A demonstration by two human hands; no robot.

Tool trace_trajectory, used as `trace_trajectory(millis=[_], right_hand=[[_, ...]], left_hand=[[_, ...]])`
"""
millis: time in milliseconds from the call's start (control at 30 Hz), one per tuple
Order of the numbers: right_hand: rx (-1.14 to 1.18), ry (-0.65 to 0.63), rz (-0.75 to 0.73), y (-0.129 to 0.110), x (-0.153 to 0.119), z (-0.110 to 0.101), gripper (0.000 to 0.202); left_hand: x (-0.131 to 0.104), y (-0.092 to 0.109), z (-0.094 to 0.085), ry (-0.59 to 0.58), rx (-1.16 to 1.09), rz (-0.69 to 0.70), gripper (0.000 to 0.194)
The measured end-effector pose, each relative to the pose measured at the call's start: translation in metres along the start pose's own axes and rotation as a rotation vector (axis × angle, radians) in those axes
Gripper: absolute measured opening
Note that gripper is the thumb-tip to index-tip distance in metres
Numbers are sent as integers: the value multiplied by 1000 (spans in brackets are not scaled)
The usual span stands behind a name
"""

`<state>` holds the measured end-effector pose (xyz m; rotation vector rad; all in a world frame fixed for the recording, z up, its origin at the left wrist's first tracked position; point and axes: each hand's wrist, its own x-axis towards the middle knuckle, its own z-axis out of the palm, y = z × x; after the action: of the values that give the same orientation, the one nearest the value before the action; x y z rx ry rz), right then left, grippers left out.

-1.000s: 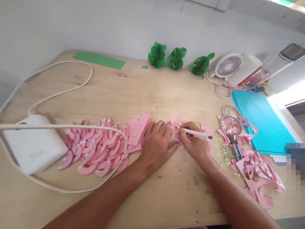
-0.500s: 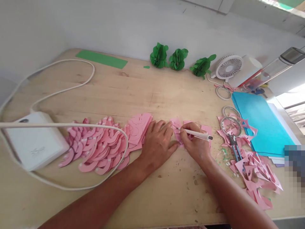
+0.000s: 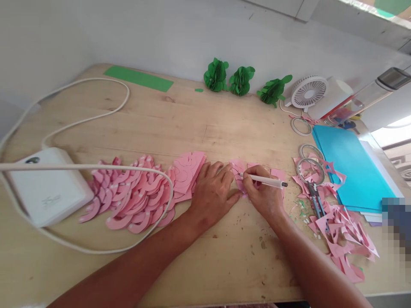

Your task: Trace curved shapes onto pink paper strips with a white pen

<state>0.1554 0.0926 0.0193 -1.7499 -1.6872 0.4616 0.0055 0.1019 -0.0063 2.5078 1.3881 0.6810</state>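
My right hand (image 3: 263, 194) grips a white pen (image 3: 268, 180), its tip on a small piece of pink paper (image 3: 237, 167) that bears a dark curved line. My left hand (image 3: 213, 188) lies flat with its fingers stretched, touching the tabletop and reaching the left edge of that piece. Left of it are pink sheets (image 3: 188, 173) with drawn curved outlines. Beyond them spreads a heap of cut pink curved strips (image 3: 138, 196). Another pink piece (image 3: 278, 174) shows just right of my right hand, partly covered by it.
A white box-shaped device (image 3: 51, 188) with a looping white cable (image 3: 80, 247) sits left. Scissors (image 3: 316, 201), tape rolls (image 3: 310, 171) and pink scraps (image 3: 346, 239) lie right, beside blue sheets (image 3: 362, 167). Green paper shapes (image 3: 242, 80), a green strip (image 3: 139, 78) and a fan (image 3: 309, 93) stand or lie behind.
Both hands keep almost the same place, the pen tip still on the pink paper. The whole view has shifted very slightly.
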Motion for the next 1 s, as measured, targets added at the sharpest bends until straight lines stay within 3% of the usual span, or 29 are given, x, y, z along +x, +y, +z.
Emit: trace_trajectory(millis=[467, 767, 1000], right_hand=[[75, -66, 21, -4, -3, 2, 13], [289, 38, 155, 4, 3, -3, 12], [557, 45, 238, 0, 6, -9, 17]], left_hand=[[0, 0, 1, 12, -6, -8, 41], [0, 0, 1, 13, 7, -6, 42], [0, 1, 1, 6, 23, -1, 42]])
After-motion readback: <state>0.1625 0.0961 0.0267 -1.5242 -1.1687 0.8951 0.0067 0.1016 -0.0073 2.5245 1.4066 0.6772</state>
